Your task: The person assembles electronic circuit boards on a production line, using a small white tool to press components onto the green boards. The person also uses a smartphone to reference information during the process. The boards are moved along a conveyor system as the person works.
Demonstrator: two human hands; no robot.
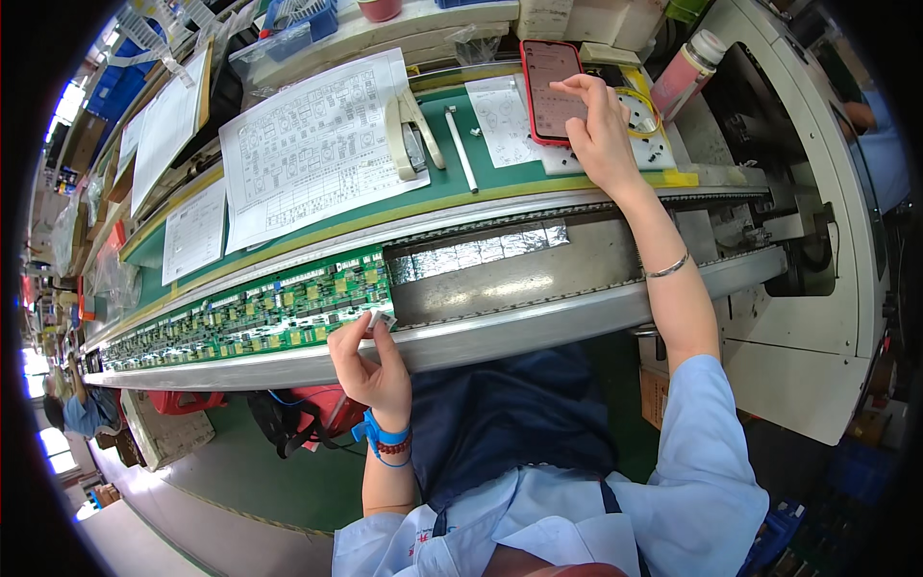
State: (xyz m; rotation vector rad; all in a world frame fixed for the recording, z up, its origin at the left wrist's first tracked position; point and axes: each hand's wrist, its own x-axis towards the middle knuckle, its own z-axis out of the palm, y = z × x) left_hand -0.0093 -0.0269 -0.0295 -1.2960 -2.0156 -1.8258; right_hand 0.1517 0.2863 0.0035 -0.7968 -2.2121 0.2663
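My left hand (367, 370) pinches a small pale piece (382, 319) between thumb and fingertips, at the near right corner of the green circuit boards (288, 306). The boards, dense with parts, sit in a row on a metal rail conveyor (481, 338). What kind of piece it is, I cannot make out. My right hand (604, 137) reaches across the conveyor to a phone in a red case (553, 96). Its fingers are apart and partly bent over the lit screen, holding nothing; whether a fingertip touches the glass, I cannot tell.
Behind the conveyor, a green bench top carries printed drawings (317, 144), a beige stapler-like tool (409, 135), a white stick (461, 149) and small dark parts on a white pad (567, 163). A pink bottle (687, 72) stands beside the pale machine (808, 317) at right.
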